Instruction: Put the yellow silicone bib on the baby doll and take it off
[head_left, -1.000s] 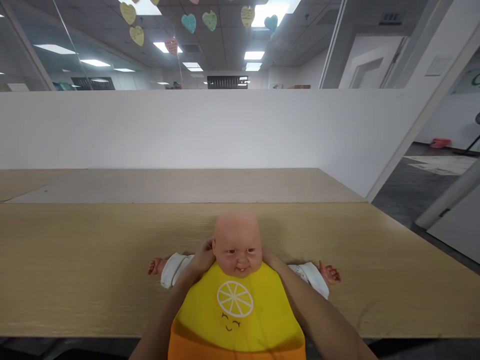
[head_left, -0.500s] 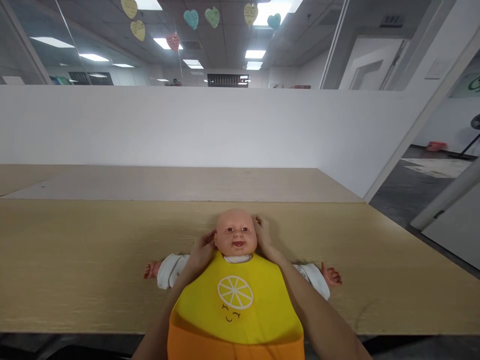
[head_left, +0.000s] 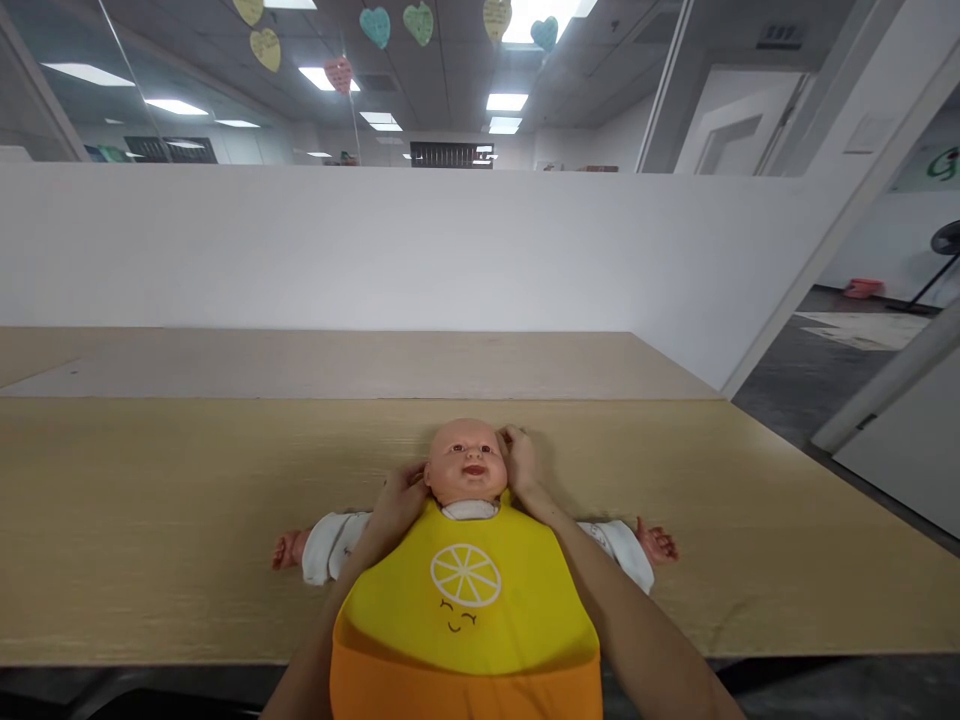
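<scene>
A baby doll lies face up on the table with its arms spread, in white sleeves. Over its chest lies a yellow silicone bib with an orange catch pocket, a lemon slice and a smiling face printed on it. My left hand is closed at the left side of the doll's neck, where one neck strap of the bib runs up. My right hand is at the other side, fingers curled by the doll's ear, on the other strap. Both sets of fingertips are partly hidden behind the head.
The wooden table reaches to a paler board and a white wall with windows above. Heart-shaped notes hang on the glass. To the right, past the table's edge, are a doorway and a red bucket.
My right hand has shifted slightly inward and up beside the doll's head, its fingers more curled. The doll's head has turned slightly. The camera view has moved a little.
</scene>
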